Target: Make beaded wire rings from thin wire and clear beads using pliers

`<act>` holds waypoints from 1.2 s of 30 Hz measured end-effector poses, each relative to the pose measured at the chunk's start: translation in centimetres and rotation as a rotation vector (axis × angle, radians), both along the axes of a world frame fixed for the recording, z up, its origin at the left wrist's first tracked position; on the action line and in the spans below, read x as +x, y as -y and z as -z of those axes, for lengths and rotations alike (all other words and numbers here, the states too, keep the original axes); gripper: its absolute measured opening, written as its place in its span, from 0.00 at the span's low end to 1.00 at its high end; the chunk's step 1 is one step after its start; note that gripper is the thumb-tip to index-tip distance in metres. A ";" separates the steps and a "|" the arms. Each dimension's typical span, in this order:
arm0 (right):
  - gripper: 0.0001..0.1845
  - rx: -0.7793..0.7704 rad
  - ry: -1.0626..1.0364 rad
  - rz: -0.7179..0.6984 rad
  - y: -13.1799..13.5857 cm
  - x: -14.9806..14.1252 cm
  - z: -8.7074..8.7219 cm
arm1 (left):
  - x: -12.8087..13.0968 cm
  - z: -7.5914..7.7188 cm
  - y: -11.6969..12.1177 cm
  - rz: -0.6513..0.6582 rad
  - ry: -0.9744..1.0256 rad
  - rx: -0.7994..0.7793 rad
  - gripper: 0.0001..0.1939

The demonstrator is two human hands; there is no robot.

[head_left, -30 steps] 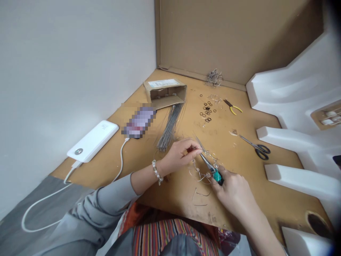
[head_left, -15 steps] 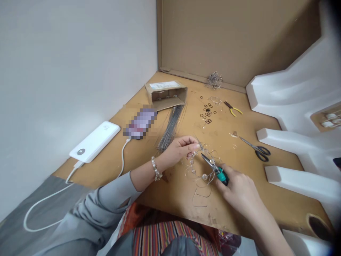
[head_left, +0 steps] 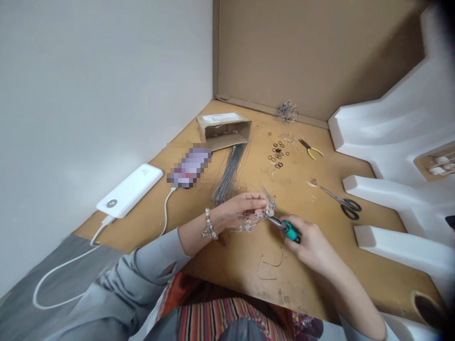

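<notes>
Between its thumb and fingers, my left hand point(head_left: 247, 207) pinches a ring of thin wire with clear beads point(head_left: 245, 225). Part of that ring hides behind the fingers, and wire ends stick up past the fingertips. My right hand point(head_left: 311, 239) is wrapped round the teal-and-black handles of a pair of pliers point(head_left: 290, 231). The jaws of the pliers reach to the beaded wire just right of my left fingertips; whether they grip the wire is too small to tell. Two bent wire pieces point(head_left: 269, 270) lie on the table below my hands.
A bundle of straight wires point(head_left: 227, 177) lies by an open cardboard box point(head_left: 227, 138). Beyond my hands are dark rings point(head_left: 279, 154), yellow-handled pliers point(head_left: 311, 148), scissors point(head_left: 344, 203) and a wire tangle point(head_left: 287, 112). A white power bank point(head_left: 131, 190) and phone point(head_left: 192, 166) sit left; white foam borders the right.
The beaded wire ring has turned and swung left under my left hand. The pliers have moved up and left, their jaws now at the beads beside my left fingertips.
</notes>
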State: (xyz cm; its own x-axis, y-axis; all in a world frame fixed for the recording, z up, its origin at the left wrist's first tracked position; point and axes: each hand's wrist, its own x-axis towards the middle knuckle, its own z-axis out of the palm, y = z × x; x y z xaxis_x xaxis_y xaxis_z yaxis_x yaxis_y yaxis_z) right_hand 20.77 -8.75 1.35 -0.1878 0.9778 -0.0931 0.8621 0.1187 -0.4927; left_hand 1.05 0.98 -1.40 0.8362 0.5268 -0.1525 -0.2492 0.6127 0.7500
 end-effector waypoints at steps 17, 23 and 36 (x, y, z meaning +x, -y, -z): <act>0.23 0.245 0.542 0.183 -1.8 4.1 4.3 | -0.6 -0.6 -1.5 -0.278 -0.407 0.677 0.10; 0.20 0.364 0.215 0.293 -1.8 3.9 3.8 | -0.4 -0.7 -1.0 -0.330 -0.376 0.712 0.11; 0.25 -0.069 -1.043 0.367 -3.7 -2.4 3.3 | 0.4 0.2 -0.3 -0.563 -0.428 0.641 0.10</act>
